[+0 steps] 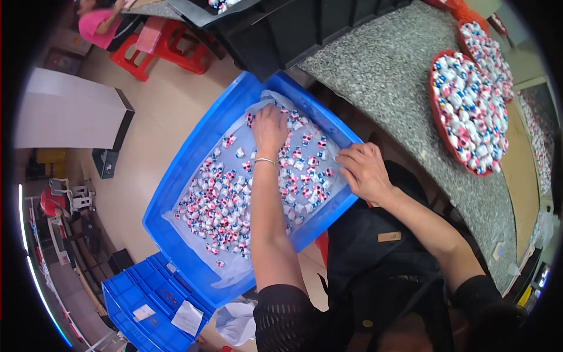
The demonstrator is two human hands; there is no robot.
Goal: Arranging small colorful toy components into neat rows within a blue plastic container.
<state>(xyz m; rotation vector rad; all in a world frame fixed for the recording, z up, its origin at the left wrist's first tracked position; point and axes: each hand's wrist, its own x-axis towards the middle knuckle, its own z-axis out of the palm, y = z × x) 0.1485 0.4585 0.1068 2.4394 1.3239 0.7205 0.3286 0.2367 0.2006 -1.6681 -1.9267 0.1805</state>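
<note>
A blue plastic crate (199, 138) lined with a thin whitish sheet (234, 273) holds many small figurines (223, 199) in white, pink and blue. They lie thickest at the crate's near left and more loosely at the far right. My left hand (270, 128), a bracelet on its wrist, reaches down to the figurines by the far corner. Its fingers point away and are slightly apart; the tips are partly hidden. At the crate's right rim my right hand (366, 170) has its fingers bent, fingertips and thumb pinching the sheet's edge.
On the right, a speckled stone counter (375, 64) carries red baskets (437, 111) heaped with similar figurines. A black bin (275, 38) stands at the far side. Below left is another blue crate (152, 305). Red stools (170, 50) and a seated person in pink are at the far left.
</note>
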